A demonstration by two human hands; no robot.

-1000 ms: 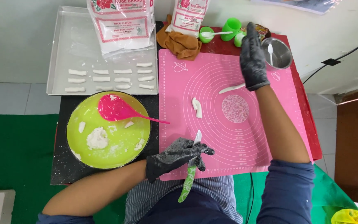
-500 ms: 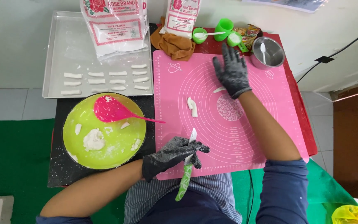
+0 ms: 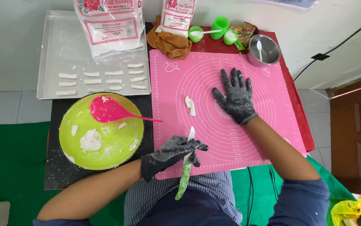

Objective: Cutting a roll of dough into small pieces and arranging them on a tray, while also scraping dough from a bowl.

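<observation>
Left grip (image 3: 173, 154) in a dark glove pinching a green-handled knife (image 3: 185, 175) at the desk's near edge, right grip (image 3: 235, 97) spread flat on the pink mat (image 3: 197, 67), white dough piece (image 3: 190, 105) just beside it, mid-mat

Bright, even daylight fills the overhead view, with no single strong source visible. Shadows are soft and short: a faint one lies under the right hand (image 3: 235, 97) on the pink mat (image 3: 230, 138), and another under the left hand (image 3: 172, 154). The metal tray (image 3: 55, 54) gives off a pale, washed-out sheen, and the small steel bowl (image 3: 268, 52) shows a mild glint. Colours are saturated, especially the pink mat and the lime-green dish (image 3: 117, 142). Focus is sharp across the tabletop. Straight edges bow slightly toward the corners, a wide-angle effect. The wall at the top looks nearly overexposed.
</observation>
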